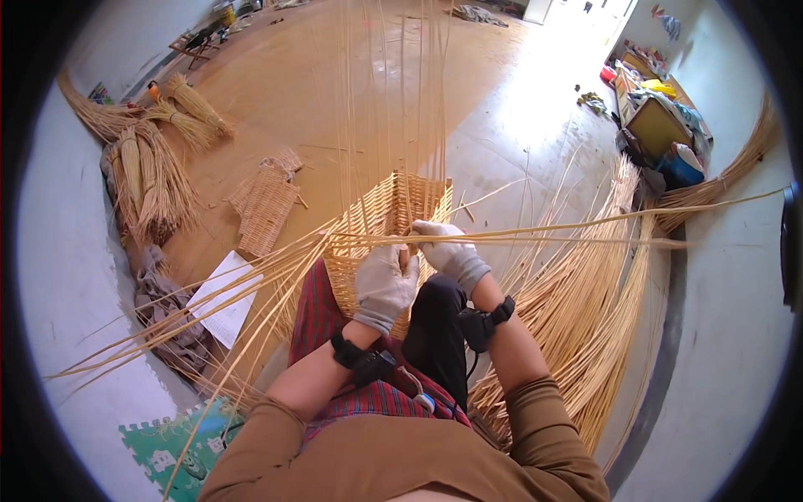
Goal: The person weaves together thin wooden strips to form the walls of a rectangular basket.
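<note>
A rectangular woven wicker basket (381, 205) stands between my knees, with long upright rods (347, 109) rising from its far side. My left hand (385, 289), in a pale glove with bare fingertips, is closed at the near rim around the wicker rods there. Beside it, my right hand (452, 253), gloved the same way, pinches the long wicker rods (552, 229) that run across the rim and out to the right. More loose rods (276, 272) fan out from the rim to the left. The fingers partly hide the spot where the rods meet the weave.
A big heap of loose wicker rods (577, 309) lies at my right. Tied bundles (146, 171) lean along the left wall, near a flat woven panel (268, 209) and a white paper sheet (226, 297). A green foam mat (180, 443) lies at lower left.
</note>
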A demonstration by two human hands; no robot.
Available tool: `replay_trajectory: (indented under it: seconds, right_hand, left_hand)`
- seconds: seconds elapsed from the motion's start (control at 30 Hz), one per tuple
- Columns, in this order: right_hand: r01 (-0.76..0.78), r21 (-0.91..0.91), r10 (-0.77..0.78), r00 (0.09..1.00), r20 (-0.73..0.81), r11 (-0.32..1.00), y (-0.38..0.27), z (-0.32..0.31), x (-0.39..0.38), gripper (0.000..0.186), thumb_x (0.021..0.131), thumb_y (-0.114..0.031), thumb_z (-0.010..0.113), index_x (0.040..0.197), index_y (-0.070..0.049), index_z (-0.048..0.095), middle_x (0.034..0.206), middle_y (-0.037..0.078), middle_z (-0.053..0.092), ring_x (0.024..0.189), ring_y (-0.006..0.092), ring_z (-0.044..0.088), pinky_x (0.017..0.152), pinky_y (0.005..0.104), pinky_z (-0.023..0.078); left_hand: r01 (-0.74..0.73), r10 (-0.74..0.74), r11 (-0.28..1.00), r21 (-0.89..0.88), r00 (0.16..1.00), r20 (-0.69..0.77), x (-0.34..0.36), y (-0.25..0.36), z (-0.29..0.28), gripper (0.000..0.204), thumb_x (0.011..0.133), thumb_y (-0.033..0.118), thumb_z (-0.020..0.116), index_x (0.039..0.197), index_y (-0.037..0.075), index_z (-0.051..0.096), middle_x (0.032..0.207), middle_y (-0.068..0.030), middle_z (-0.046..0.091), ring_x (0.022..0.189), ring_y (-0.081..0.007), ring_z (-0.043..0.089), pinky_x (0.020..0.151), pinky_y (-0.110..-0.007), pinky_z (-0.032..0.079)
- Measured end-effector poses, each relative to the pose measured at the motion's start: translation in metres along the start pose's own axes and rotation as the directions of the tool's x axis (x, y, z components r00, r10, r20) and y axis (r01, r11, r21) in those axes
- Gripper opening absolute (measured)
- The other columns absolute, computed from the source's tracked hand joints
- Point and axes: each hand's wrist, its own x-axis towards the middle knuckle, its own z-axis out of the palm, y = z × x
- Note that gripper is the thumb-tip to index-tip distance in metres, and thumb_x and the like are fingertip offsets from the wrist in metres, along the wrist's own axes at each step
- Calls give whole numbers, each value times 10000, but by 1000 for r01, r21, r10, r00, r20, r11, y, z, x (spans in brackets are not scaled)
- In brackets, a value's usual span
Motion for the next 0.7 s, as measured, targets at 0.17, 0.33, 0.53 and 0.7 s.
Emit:
replay_trajectory:
  seconds: [0.17,0.33,0.53,0.7]
  right_hand:
    - [319,256,-194,889,-415,913,31,34,-16,302,1072,-124,533,1358,-76,620,1030,87,766,864,222,731,747,359,584]
    - [34,809,437,827,-352,587,4,38,-62,459,1113,-197,483,1553,-82,429,1121,82,673,750,92,669,615,231,546]
    - [17,309,139,868,-476,951,-12,55,-121,686,887,-86,762,1507,-49,469,1266,166,655,1125,309,681,939,395,547]
    - [-155,181,226,836,-499,971,-20,39,-132,671,831,-86,779,1447,-64,513,1211,191,680,1090,345,690,918,425,553]
  left_hand:
    - [-117,110,989,93,991,76,-1,8,13,239,914,259,739,960,60,613,892,-163,651,812,-383,648,717,-494,510]
    - [-285,288,955,-80,957,24,-24,5,-14,429,910,135,732,1296,38,572,1194,-173,608,1106,-339,632,902,-439,553]
    - [256,-326,893,-371,935,-139,-58,-67,-15,406,943,23,677,1327,-3,548,1256,-148,618,1240,-270,599,1101,-411,468]
    - [159,-167,915,-370,986,10,-55,-101,17,518,984,-4,629,1467,-13,443,1394,-171,593,1307,-255,585,1124,-373,456]
